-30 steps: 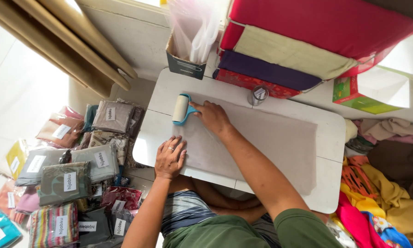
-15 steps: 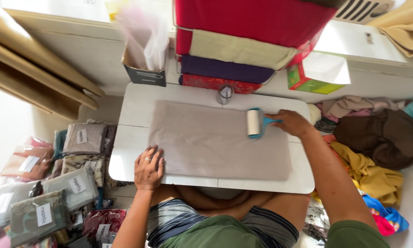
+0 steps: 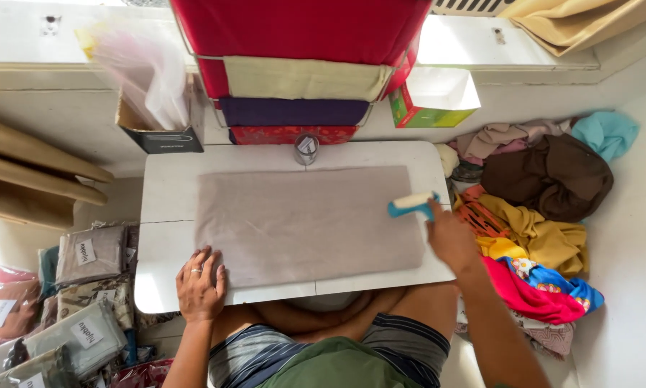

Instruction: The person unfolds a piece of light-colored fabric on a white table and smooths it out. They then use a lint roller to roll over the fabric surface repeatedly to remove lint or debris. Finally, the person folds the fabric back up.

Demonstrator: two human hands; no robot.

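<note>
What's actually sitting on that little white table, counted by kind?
Cloth, flat, grey-beige: 1
Lint roller, in the right hand: 1
Small clear jar: 1
Hands resting on it: 1, the left hand, on the cloth's corner
Total: 4

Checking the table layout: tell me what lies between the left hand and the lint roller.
In the head view, only the flat grey cloth spans the stretch between the left hand and the lint roller; nothing else sits on it.

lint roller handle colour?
Teal-blue handle on the lint roller, with a whitish roll, held by the right hand. Head view shows it.
</note>
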